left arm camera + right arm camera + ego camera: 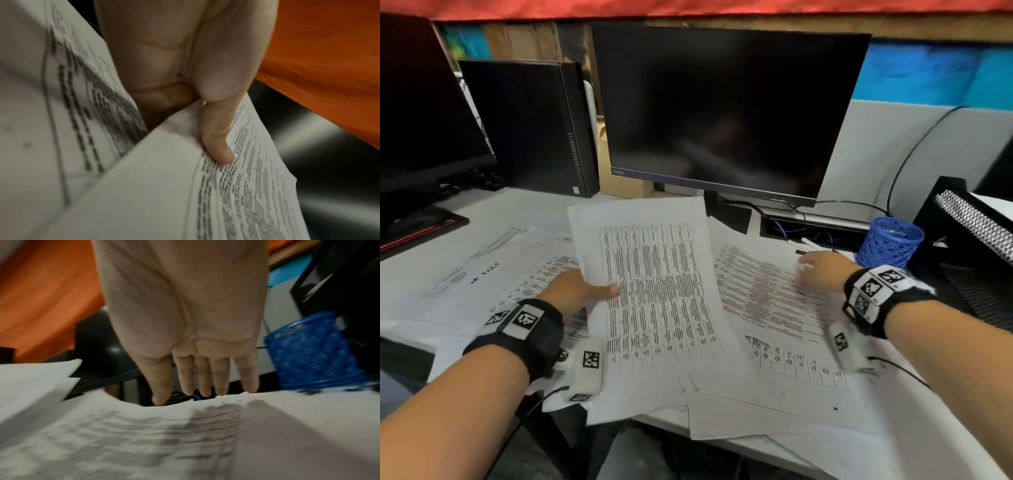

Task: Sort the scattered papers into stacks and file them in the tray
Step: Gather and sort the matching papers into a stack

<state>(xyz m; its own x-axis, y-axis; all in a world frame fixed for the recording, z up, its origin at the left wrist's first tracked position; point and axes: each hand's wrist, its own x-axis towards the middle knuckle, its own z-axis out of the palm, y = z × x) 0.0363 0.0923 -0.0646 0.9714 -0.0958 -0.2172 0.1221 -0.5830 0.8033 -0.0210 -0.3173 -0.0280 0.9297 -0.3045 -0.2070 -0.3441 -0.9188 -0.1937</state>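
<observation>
A white desk (421,270) seen from above the person's hands, strewn with printed papers. At far left stands a dark monitor (424,102), with a black computer tower (530,126) just beside it. Loose printed sheets (493,260) lie flat on the left part of the desk. The left hand (575,291) grasps a sheaf of table-printed pages (657,294) by its left edge, thumb (216,138) pressed on top and fingers underneath, lifting it tilted above the other papers. Behind it stands a second dark monitor (722,109). To the right, more overlapping sheets (767,298) lie on the desk; the right hand (822,270) reaches over them with straight, relaxed fingers (221,378) extended near their far edge, gripping nothing. Just beyond that hand sits a blue mesh pen cup (890,243). At far right stands the black mesh tray (969,219).
</observation>
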